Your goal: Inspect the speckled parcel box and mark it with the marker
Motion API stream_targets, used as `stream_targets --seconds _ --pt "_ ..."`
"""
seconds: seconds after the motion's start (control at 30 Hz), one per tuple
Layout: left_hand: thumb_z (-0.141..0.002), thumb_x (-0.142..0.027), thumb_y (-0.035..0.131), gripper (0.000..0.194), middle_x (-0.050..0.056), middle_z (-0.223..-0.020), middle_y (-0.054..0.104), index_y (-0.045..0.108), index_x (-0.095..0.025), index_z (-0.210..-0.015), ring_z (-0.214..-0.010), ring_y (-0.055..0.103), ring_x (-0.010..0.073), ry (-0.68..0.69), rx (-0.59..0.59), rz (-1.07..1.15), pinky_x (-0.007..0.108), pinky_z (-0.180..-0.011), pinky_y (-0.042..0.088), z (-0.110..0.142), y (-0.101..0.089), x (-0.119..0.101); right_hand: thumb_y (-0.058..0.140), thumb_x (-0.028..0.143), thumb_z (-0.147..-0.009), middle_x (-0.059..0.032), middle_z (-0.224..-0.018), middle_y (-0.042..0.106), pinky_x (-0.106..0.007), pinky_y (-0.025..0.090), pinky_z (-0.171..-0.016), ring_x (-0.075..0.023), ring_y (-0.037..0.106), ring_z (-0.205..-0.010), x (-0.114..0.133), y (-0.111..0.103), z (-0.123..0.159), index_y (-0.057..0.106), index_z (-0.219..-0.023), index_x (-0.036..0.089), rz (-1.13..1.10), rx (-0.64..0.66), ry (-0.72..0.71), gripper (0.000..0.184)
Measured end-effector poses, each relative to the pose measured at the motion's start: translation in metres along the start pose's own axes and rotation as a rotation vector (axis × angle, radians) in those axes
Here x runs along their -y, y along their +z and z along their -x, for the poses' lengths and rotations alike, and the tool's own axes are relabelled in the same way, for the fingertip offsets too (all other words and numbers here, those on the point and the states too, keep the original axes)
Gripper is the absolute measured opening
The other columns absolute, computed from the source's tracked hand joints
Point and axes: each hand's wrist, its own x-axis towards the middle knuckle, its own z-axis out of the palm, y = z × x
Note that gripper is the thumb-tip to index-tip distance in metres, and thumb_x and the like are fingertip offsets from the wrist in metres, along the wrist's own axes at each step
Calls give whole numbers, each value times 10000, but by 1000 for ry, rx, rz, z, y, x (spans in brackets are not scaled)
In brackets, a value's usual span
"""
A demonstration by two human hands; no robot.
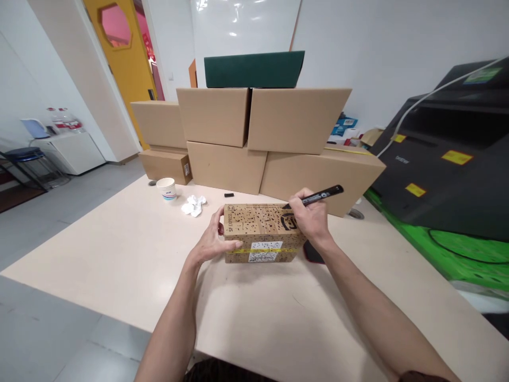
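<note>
A small cardboard box (258, 228), covered in scattered black marks, stands on the table in front of me. Its top reads "SF EXPRESS", and a white label (265, 251) crossed by a yellow strip is on the near side. My left hand (212, 236) grips the box's left end, thumb on the near side. In my right hand (312, 217) is an uncapped black marker (323, 195), its tip at the box's top near the far right edge. A black cap (229, 195) lies on the table behind the box.
Stacked cardboard boxes (222, 167) line the table's back, with a dark green box (254, 70) on top. A paper cup (166, 189) and crumpled tissue (193, 206) sit at the left. Beyond the table's right side is a large black printer (449, 159). Something dark and flat (313, 253) lies right of the held box.
</note>
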Motion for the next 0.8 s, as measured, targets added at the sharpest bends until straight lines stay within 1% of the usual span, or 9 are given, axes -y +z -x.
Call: stream_targets --seconds 0.07,0.17,0.27,0.37,0.5,0.67,0.73,0.8 --pt "-648 -449 899 1159 181 -1516 455 260 -279 -1600 -1339 511 424 -10 0 -3 715 -1134 395 0 0 0 567 331 -751 51 -508 448 -271 340 -514 -133 427 -511 0 0 0 469 -581 252 32 14 18 212" --pt "-654 -454 894 1142 181 -1522 444 268 -278 -1594 -1334 515 419 -17 -4 -11 694 -1125 413 0 0 0 568 307 -719 54 -486 434 -275 310 -499 -125 408 -481 0 1 -3 460 -554 247 97 94 55 207" --pt "-665 -457 884 1132 183 -1530 428 267 -276 -1597 -1329 514 422 -1 -7 -19 695 -1111 424 1 0 0 571 322 -725 51 -503 435 -269 318 -500 -124 407 -497 0 1 -6 467 -554 244 -3 77 48 214" --pt "-668 -458 882 1127 180 -1532 424 270 -283 -1598 -1328 509 428 2 -6 -22 703 -1106 422 1 0 0 605 363 -757 47 -544 457 -261 355 -525 -126 421 -541 2 2 -6 485 -577 239 -139 69 -6 248" --pt "-658 -454 894 1128 175 -1517 441 282 -288 -1590 -1337 503 428 -3 -1 -8 704 -1124 405 0 0 0 629 421 -804 48 -563 456 -257 352 -534 -123 411 -554 8 10 -5 499 -600 234 -168 190 -48 306" --pt "-655 -439 901 1121 172 -1510 441 291 -287 -1583 -1333 509 418 3 -3 6 692 -1114 422 0 2 1 623 456 -815 57 -545 423 -256 302 -519 -119 395 -541 10 21 -8 489 -610 233 -56 362 -28 332" --pt "-653 -433 902 1119 172 -1511 438 293 -286 -1580 -1335 507 416 17 0 14 685 -1104 437 0 2 2 625 458 -803 58 -531 411 -256 291 -511 -117 382 -529 10 21 -9 475 -596 234 -45 363 -27 340" --pt "-649 -431 902 1125 173 -1512 433 290 -284 -1581 -1340 504 415 28 4 23 681 -1099 445 -1 3 2 624 451 -803 56 -527 404 -254 296 -506 -115 372 -526 12 20 -8 467 -588 236 -81 323 -53 343"
